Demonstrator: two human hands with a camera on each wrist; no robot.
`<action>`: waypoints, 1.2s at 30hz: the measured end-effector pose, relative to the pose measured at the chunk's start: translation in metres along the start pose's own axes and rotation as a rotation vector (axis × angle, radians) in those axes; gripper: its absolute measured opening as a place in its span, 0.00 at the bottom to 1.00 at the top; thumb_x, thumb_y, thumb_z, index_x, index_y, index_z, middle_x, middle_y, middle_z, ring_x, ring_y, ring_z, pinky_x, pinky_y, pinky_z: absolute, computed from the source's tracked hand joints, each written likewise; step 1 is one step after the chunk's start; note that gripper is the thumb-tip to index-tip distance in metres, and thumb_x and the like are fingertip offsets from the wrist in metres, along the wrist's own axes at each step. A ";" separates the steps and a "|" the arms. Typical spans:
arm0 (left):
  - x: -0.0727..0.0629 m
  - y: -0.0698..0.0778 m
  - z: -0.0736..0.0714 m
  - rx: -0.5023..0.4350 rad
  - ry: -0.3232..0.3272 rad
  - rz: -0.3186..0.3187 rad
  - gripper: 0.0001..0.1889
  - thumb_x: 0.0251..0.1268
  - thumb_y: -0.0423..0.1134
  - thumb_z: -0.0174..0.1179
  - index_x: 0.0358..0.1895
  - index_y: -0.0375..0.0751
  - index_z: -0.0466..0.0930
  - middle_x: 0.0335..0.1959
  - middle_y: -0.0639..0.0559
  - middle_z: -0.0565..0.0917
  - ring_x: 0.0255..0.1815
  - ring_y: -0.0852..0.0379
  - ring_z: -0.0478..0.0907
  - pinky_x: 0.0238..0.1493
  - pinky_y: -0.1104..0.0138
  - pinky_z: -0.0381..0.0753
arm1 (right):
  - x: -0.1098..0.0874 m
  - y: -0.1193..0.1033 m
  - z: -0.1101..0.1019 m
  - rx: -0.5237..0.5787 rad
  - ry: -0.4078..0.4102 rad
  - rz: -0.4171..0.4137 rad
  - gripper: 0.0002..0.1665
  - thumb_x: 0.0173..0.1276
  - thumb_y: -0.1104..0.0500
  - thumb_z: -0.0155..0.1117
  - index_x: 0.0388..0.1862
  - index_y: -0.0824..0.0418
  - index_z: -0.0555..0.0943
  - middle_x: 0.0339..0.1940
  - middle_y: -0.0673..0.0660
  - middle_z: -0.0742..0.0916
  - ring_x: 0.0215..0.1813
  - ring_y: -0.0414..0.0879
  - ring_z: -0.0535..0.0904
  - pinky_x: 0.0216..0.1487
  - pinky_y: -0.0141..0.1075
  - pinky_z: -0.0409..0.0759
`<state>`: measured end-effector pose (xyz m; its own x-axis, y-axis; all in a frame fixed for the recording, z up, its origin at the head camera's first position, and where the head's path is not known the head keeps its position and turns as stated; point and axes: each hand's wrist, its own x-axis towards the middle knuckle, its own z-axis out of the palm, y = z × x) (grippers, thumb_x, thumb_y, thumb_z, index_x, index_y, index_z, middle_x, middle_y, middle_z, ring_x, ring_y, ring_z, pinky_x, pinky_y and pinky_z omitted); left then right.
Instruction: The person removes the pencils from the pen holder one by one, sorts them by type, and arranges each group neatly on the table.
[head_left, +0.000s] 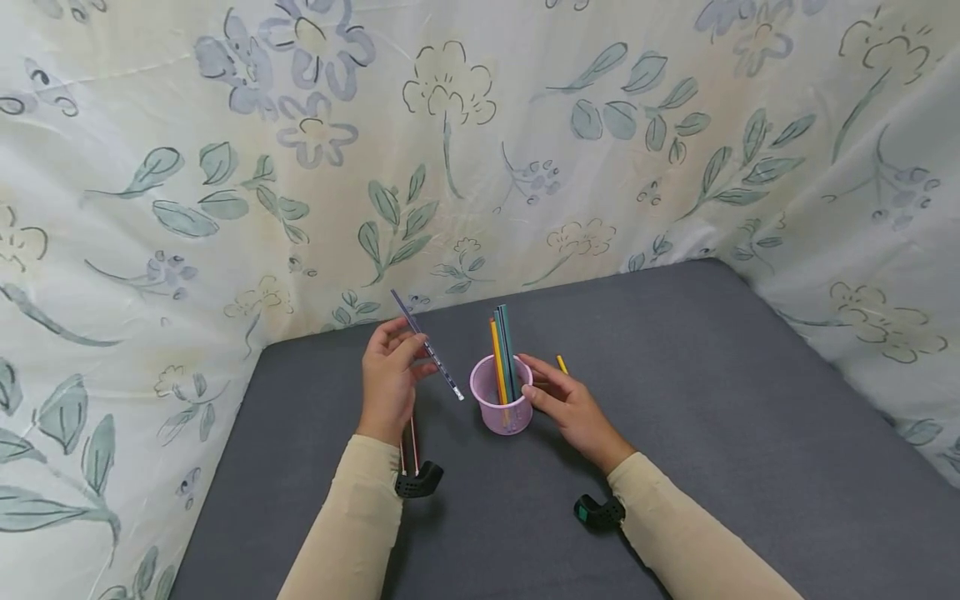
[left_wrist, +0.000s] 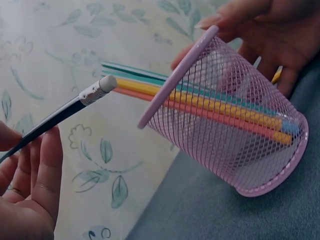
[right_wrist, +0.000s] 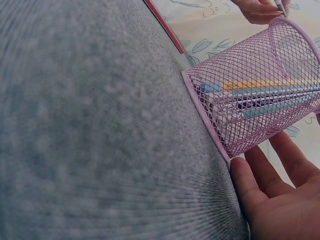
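My left hand (head_left: 388, 379) pinches a dark pencil (head_left: 441, 367) between thumb and fingers. The pencil slants, its white eraser end (left_wrist: 107, 83) lower and pointing toward the cup, apart from it. A pink mesh pencil cup (head_left: 491, 416) stands upright on the table. Several pencils (head_left: 507, 354), orange, yellow and teal, lean inside it. My right hand (head_left: 573, 414) holds the cup at its right side, thumb near the front of the rim and fingers farther back. In the right wrist view, fingers (right_wrist: 245, 182) curve along the cup's mesh near its base.
A yellow pencil (head_left: 562, 364) shows behind my right hand, partly hidden. Reddish pencils (head_left: 415, 450) lie on the dark grey table (head_left: 712, 400) beneath my left wrist. A flowered curtain (head_left: 480, 208) hangs along the table's back and sides.
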<state>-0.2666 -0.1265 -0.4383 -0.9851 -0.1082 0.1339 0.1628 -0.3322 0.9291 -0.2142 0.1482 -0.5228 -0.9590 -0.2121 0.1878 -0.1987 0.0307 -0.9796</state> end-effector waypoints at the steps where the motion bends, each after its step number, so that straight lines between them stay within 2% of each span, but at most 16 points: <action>1: 0.000 0.000 -0.001 0.010 0.000 -0.008 0.18 0.75 0.25 0.62 0.64 0.34 0.75 0.42 0.44 0.81 0.35 0.53 0.84 0.31 0.64 0.89 | 0.000 0.000 0.000 -0.001 0.002 0.004 0.32 0.84 0.55 0.67 0.83 0.46 0.74 0.71 0.59 0.83 0.70 0.57 0.79 0.70 0.50 0.79; 8: -0.003 -0.002 -0.011 0.069 -0.011 -0.055 0.19 0.75 0.25 0.61 0.65 0.33 0.75 0.42 0.44 0.82 0.35 0.53 0.84 0.31 0.64 0.88 | 0.000 0.001 0.001 0.005 -0.001 0.008 0.32 0.84 0.54 0.67 0.84 0.46 0.74 0.71 0.59 0.83 0.71 0.57 0.79 0.70 0.51 0.79; 13: -0.004 -0.007 -0.022 0.090 -0.027 -0.076 0.20 0.76 0.25 0.60 0.67 0.31 0.74 0.43 0.45 0.82 0.35 0.53 0.83 0.30 0.65 0.88 | -0.002 0.003 0.002 0.004 -0.004 -0.004 0.32 0.84 0.55 0.67 0.84 0.46 0.74 0.71 0.59 0.83 0.70 0.57 0.79 0.69 0.48 0.79; 24: -0.012 -0.013 -0.050 0.145 -0.022 -0.111 0.21 0.77 0.25 0.60 0.69 0.29 0.73 0.41 0.46 0.81 0.34 0.55 0.81 0.30 0.66 0.87 | -0.004 0.011 0.002 -0.007 0.001 -0.020 0.33 0.84 0.53 0.67 0.84 0.46 0.74 0.72 0.56 0.82 0.71 0.56 0.79 0.70 0.48 0.79; 31: -0.013 -0.018 -0.066 0.184 -0.027 -0.128 0.21 0.76 0.26 0.62 0.68 0.29 0.74 0.40 0.48 0.81 0.35 0.56 0.79 0.30 0.67 0.87 | -0.005 0.016 0.004 -0.003 0.009 -0.037 0.33 0.84 0.54 0.67 0.84 0.46 0.74 0.72 0.58 0.82 0.71 0.58 0.79 0.70 0.51 0.79; 36: -0.014 -0.020 -0.077 0.229 -0.030 -0.140 0.19 0.76 0.28 0.64 0.66 0.32 0.79 0.42 0.47 0.81 0.35 0.56 0.79 0.30 0.65 0.86 | -0.007 0.019 0.005 -0.007 0.007 -0.047 0.32 0.84 0.53 0.67 0.84 0.44 0.74 0.72 0.58 0.82 0.71 0.57 0.79 0.70 0.51 0.79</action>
<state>-0.2517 -0.1903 -0.4853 -0.9989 -0.0466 0.0055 0.0111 -0.1212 0.9926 -0.2107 0.1455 -0.5434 -0.9500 -0.2064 0.2342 -0.2450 0.0280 -0.9691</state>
